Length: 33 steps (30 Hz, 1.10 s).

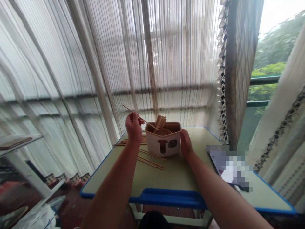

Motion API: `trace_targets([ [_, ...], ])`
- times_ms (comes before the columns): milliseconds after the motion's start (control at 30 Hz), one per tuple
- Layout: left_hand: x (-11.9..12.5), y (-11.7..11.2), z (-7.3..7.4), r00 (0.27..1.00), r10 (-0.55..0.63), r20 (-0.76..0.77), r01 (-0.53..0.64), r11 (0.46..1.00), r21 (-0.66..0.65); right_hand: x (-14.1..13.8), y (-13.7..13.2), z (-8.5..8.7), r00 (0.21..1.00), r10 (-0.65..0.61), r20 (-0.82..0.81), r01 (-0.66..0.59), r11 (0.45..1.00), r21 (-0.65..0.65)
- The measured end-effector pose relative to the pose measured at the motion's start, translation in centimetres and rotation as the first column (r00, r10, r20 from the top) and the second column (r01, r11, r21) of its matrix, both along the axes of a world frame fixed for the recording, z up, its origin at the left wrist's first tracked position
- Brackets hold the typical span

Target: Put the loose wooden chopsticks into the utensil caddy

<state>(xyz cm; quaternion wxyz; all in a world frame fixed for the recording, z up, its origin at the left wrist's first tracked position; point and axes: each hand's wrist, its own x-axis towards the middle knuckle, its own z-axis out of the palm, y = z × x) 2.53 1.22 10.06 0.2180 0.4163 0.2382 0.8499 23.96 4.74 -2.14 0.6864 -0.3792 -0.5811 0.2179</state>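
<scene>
Ahead, I have a pale yellow table with a blue rim, set before striped sheer curtains, with greenery showing through a gap at right. Toward its far side stands a white box, a bundle of sticks leaning inside; its front carries a brown T-like mark and a dark patch whose details I can't read. My left hand pinches one thin stick, lower tip over the box's mouth; my right hand rests against the box's right side. Loose sticks lie left and in front. Tabletop runs between my forearms to the near rim; a blurred flat object occupies the right.
</scene>
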Motion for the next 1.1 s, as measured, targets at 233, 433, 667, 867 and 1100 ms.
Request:
trace_targets([
  [233,-0.3,0.5,-0.4,0.998,0.055,0.004,-0.055,0.998,-0.011,-1.7,-2.0,2.3,0.971,0.159,-0.180,-0.177,0.981,-0.085],
  [433,-0.5,0.5,-0.5,0.994,0.102,-0.037,-0.102,0.995,-0.015,-1.8,-2.6,2.7,0.953,0.213,-0.217,-0.240,0.965,-0.108],
  [667,-0.6,0.1,-0.3,0.995,0.099,0.028,-0.098,0.995,-0.028,-1.2,-2.0,2.0,0.975,0.158,-0.156,-0.171,0.983,-0.073],
  [867,-0.3,-0.2,-0.4,0.994,0.111,-0.008,-0.112,0.993,-0.035,-1.0,-1.6,1.6,0.980,0.140,-0.141,-0.147,0.988,-0.042],
  [1100,-0.1,0.1,-0.9,0.991,0.100,-0.090,-0.107,0.992,-0.073,-0.8,-1.3,1.3,0.992,0.101,-0.075,-0.102,0.995,-0.013],
])
